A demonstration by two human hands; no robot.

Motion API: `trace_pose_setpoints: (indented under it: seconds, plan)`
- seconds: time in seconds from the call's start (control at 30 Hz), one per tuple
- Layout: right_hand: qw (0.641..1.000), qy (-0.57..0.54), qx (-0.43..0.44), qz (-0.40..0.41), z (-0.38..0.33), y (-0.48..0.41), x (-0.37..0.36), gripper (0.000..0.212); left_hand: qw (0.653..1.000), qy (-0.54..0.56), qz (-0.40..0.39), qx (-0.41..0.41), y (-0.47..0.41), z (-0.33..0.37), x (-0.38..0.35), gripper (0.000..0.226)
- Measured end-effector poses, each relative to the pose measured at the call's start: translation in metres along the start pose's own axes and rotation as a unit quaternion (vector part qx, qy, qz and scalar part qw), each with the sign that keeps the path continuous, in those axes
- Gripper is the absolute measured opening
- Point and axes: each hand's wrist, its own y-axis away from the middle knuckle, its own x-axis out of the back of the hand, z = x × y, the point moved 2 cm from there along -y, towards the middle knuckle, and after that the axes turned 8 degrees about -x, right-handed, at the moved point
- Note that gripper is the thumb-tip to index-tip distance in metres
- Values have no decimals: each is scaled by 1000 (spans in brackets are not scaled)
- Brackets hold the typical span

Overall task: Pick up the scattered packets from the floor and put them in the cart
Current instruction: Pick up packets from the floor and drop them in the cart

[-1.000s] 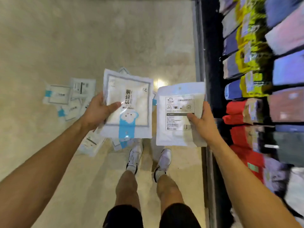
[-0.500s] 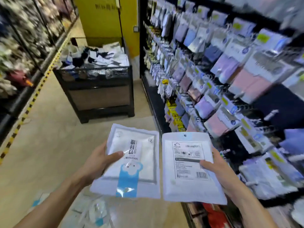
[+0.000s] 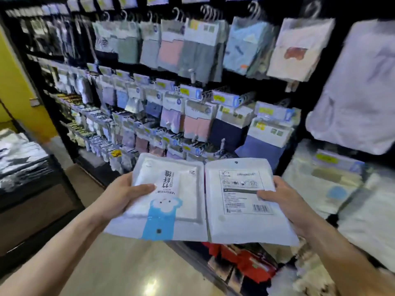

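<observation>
Two packets are up off the floor point(image 3: 132, 272), both held flat and side by side in front of the display rack point(image 3: 192, 86), at the level of its lower rows. The left grip point(image 3: 119, 197), a bare hand, clasps the blue-banded packet point(image 3: 171, 201) by the edge farther from the rack's right end, thumb lying across the top face and fingers curled underneath, out of sight. This packet is white with a blue strip and a cartoon face, and its print reads upside down from the wearer's view. The right grip point(image 3: 284, 199) pinches the label-side packet point(image 3: 241, 212) along its outer edge in the same way, with the thumb pressed beside the printed panel and barcode. The inner edges of the packets meet or slightly overlap; which one, I cannot tell. The rack is black, hung with rows of folded garments on hooks in grey, pink, pale blue and navy, carrying yellow price tags. Red packs point(image 3: 245, 263) sit at the rack's foot, below the held packets. To the left of the rack stands a yellow wall point(image 3: 12, 86). Nearer than that is a dark bin point(image 3: 32, 201) topped with folded goods, which are blurred.
</observation>
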Motion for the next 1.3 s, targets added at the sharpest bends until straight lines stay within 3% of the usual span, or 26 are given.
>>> trace_pose_setpoints:
  seconds: [0.1, 0.13, 0.2, 0.23, 0.33, 0.43, 0.5, 0.57, 0.63, 0.73, 0.8, 0.9, 1.03, 1.13, 1.23, 1.3]
  plan:
    - [994, -31, -3, 101, 16, 62, 34, 36, 996, 4, -84, -26, -12, 10, -30, 24]
    - [992, -31, 5, 123, 20, 84, 43, 49, 993, 0, -114, -32, -13, 14, -43, 26]
    - [983, -34, 6, 180, 32, 129, 67, 95, 984, -7, -169, -49, -11, 23, -76, 23]
    - [976, -41, -1, 216, 40, 153, 78, 98, 979, -2, -193, -58, -7, 29, -96, 20]
    - [955, -70, -14, 287, 55, 229, 107, 32, 959, 31, -272, -67, 12, 47, -161, 21]
    - [927, -68, -47, 367, 75, 310, 138, 36, 932, 41, -350, -79, 31, 64, -220, 31]
    - [909, -91, -48, 404, 87, 366, 151, 35, 911, 38, -400, -97, 48, 80, -260, 68]
    - [888, -117, -46, 442, 99, 421, 161, 32, 892, 43, -437, -111, 68, 93, -302, 82]
    - [874, -135, -38, 466, 112, 474, 169, 37, 868, 48, -478, -124, 97, 109, -343, 75]
    - [847, -154, -29, 508, 137, 551, 182, 38, 840, 45, -522, -141, 152, 131, -405, 33]
    - [832, -157, -24, 531, 152, 603, 186, 38, 828, 42, -542, -140, 195, 139, -442, 20]
    - [802, -171, -21, 573, 176, 684, 192, 32, 811, 43, -568, -132, 263, 144, -499, 20]
    - [756, -183, -42, 627, 216, 794, 206, 27, 773, 41, -622, -120, 360, 148, -571, 37]
    - [729, -181, -61, 658, 255, 871, 220, 21, 752, 47, -648, -113, 434, 150, -621, 30]
    - [701, -182, -74, 685, 293, 937, 237, 22, 714, 56, -693, -84, 505, 154, -673, 84]
    - [692, -199, -72, 691, 317, 973, 250, 26, 693, 58, -714, -82, 545, 155, -709, 89]
